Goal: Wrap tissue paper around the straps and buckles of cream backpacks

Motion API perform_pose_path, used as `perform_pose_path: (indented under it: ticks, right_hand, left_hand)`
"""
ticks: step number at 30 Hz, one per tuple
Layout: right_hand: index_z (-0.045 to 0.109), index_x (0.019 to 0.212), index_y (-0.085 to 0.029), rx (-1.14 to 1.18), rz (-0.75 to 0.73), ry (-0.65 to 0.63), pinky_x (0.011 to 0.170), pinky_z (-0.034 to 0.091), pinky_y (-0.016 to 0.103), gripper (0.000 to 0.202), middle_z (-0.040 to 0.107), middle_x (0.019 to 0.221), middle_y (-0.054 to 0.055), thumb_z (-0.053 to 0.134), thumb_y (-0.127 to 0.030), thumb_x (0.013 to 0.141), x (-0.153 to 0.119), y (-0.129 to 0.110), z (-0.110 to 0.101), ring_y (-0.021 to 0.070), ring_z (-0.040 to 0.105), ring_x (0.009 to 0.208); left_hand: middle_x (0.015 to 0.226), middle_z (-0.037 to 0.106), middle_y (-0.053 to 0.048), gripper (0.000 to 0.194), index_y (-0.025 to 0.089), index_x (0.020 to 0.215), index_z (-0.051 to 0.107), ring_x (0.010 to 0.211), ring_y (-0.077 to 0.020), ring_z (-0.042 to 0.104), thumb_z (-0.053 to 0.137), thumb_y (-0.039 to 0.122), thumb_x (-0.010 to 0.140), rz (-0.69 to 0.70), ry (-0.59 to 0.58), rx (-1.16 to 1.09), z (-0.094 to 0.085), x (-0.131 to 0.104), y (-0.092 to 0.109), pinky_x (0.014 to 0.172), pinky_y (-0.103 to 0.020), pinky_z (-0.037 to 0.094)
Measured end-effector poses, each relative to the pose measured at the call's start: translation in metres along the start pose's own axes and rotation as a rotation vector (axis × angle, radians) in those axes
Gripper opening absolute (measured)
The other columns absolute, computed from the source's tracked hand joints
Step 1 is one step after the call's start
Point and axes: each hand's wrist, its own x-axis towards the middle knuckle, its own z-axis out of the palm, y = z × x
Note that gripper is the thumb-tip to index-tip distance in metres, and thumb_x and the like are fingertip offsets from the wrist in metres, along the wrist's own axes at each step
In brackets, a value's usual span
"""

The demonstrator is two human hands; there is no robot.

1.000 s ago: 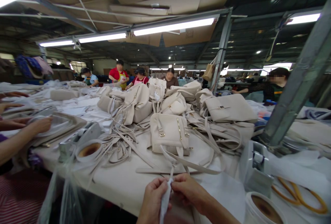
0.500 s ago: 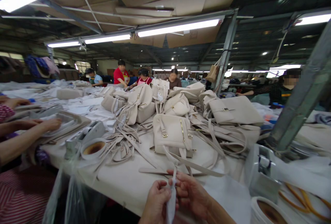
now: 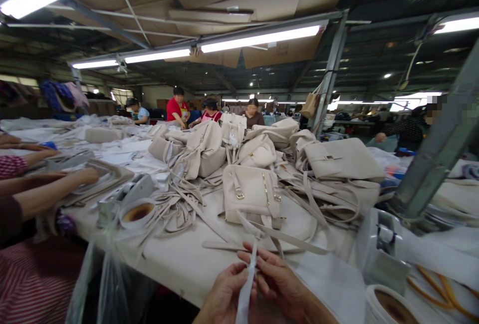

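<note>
Bottom edge chops off both wrists and the white strip (image 3: 247, 294) at 6 o'clock; tape roll (image 3: 389, 306) (5 o'clock) is half gone too.

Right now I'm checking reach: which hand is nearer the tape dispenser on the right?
Right. The right hand lies just left of the tape dispenser; the left hand sits farther left, beyond the white strip.

Bags (image 3: 251, 191) on table (image 3: 187, 259) behind strap (image 3: 247, 289)

Matt cream leather-look bags (image 3: 251, 193), white cloth strip (image 3: 247, 294), grey metal post (image 3: 437, 154)
</note>
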Motion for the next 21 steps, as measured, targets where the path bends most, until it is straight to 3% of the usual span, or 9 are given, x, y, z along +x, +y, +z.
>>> perform_pose_path:
  ticks: [6, 9, 12, 16, 21]
  right_hand:
    - [0.067, 0.114, -0.023, -0.031, 0.011, -0.028, 0.039, 0.028, 0.014, 0.050, 0.073, 0.110, 0.010, 0.083, -0.032, 0.068, -0.002, -0.001, 0.000, -0.0022, 0.043, 0.038]
    - [0.067, 0.112, -0.019, -0.028, 0.016, -0.019, 0.037, 0.022, 0.014, 0.052, 0.073, 0.073, 0.002, 0.083, -0.031, 0.065, -0.001, 0.000, -0.002, 0.0000, 0.039, 0.035]
    - [0.068, 0.111, -0.014, -0.014, 0.009, -0.039, 0.038, 0.022, 0.016, 0.053, 0.054, 0.044, -0.007, 0.080, -0.041, 0.067, -0.001, 0.001, -0.005, 0.0029, 0.036, 0.034]
    - [0.065, 0.118, -0.014, -0.061, -0.004, -0.061, 0.040, 0.020, 0.016, 0.061, 0.050, 0.044, -0.009, 0.084, -0.039, 0.066, 0.000, 0.004, -0.010, 0.0010, 0.033, 0.034]
    - [0.066, 0.113, -0.012, -0.088, 0.004, 0.020, 0.037, 0.019, 0.015, 0.065, 0.053, 0.044, -0.008, 0.089, -0.037, 0.058, 0.006, 0.008, -0.008, 0.0019, 0.036, 0.035]
  left_hand:
    - [0.063, 0.067, -0.006, 0.014, 0.007, 0.084, 0.068, 0.051, -0.0073, 0.059, 0.075, 0.007, 0.072, -0.059, -0.011, -0.012, -0.001, 0.003, 0.001, 0.053, -0.014, 0.044]
    - [0.061, 0.066, -0.005, 0.014, 0.008, 0.084, 0.067, 0.050, -0.0081, 0.060, 0.074, 0.007, 0.072, -0.046, -0.040, 0.008, 0.001, 0.003, 0.001, 0.052, -0.014, 0.043]
    - [0.061, 0.066, -0.005, 0.016, 0.009, 0.082, 0.067, 0.051, -0.0093, 0.060, 0.077, 0.008, 0.069, 0.013, -0.040, 0.032, 0.005, 0.002, -0.001, 0.051, -0.015, 0.043]
    - [0.059, 0.065, -0.003, 0.021, 0.010, 0.088, 0.068, 0.045, -0.0068, 0.055, 0.076, 0.008, 0.069, -0.035, -0.011, 0.051, 0.008, -0.001, 0.001, 0.048, -0.016, 0.040]
    - [0.067, 0.069, -0.007, 0.031, 0.007, 0.093, 0.068, 0.051, -0.0079, 0.058, 0.076, 0.006, 0.062, -0.111, -0.050, 0.089, 0.005, -0.003, 0.002, 0.052, -0.018, 0.042]
